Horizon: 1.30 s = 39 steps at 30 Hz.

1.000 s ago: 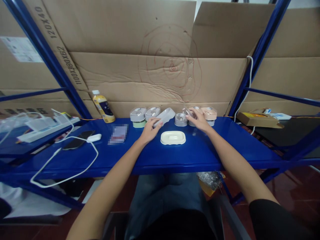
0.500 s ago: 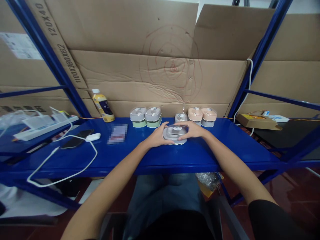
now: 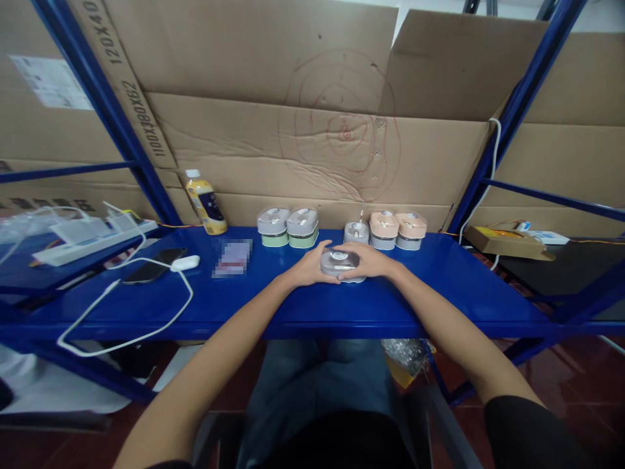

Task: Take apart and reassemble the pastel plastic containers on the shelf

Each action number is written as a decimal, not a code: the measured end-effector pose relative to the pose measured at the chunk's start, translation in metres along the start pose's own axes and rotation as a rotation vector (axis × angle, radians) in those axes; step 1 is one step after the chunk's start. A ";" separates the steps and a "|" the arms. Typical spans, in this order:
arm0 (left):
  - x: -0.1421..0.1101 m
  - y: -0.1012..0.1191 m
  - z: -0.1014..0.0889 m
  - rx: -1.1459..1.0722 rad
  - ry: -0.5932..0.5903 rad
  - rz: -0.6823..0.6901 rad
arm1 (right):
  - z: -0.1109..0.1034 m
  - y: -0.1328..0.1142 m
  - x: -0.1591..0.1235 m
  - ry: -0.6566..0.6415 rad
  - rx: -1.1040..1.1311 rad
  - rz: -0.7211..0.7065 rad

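Note:
A grey box with a rounded, see-through lid [image 3: 338, 262] sits on the blue tabletop in front of me, a round sticker on its top. My left hand [image 3: 312, 266] is wrapped round its left side, thumb and fingers spread along the wall. From the right, my right hand [image 3: 372, 260] grips the same box, with fingers reaching over the lid's edge. Part of the box's lower half is hidden by my hands. Just behind them stands a smaller grey lidded box [image 3: 356, 232].
Two grey-and-green boxes [image 3: 303, 227] stand at the back left, two peach-and-grey boxes [image 3: 383, 225] at the back right. Further left are a yellow bottle [image 3: 204, 203], a blurred-out packet [image 3: 233, 258], a phone [image 3: 153, 268] and a looping white cable [image 3: 170, 318]. Cardboard [image 3: 234, 137] lines the back.
My right hand has shifted slightly left and closed further round the box and its lid. My left hand keeps its hold. The whole view has moved a little.

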<state>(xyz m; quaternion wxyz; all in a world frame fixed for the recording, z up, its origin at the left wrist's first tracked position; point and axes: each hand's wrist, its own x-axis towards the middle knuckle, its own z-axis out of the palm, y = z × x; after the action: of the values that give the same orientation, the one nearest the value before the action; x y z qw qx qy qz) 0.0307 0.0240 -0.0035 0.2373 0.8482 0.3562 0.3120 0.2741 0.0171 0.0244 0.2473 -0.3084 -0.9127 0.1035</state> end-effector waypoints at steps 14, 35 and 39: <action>0.008 -0.034 -0.016 -0.016 0.307 -0.047 | -0.014 -0.011 -0.012 -0.077 -0.225 0.152; 0.002 0.000 -0.043 -0.014 1.182 -0.023 | 0.025 -0.036 0.136 0.213 -0.551 0.465; 0.002 0.001 -0.045 -0.047 1.213 -0.090 | 0.035 -0.046 0.177 0.092 -0.500 0.532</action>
<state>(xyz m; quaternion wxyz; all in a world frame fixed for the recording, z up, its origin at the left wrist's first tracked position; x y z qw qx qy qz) 0.0009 0.0324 0.0288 0.0235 0.4979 0.4563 0.7371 0.1113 0.0880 0.0790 0.1695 -0.5901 -0.7857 -0.0761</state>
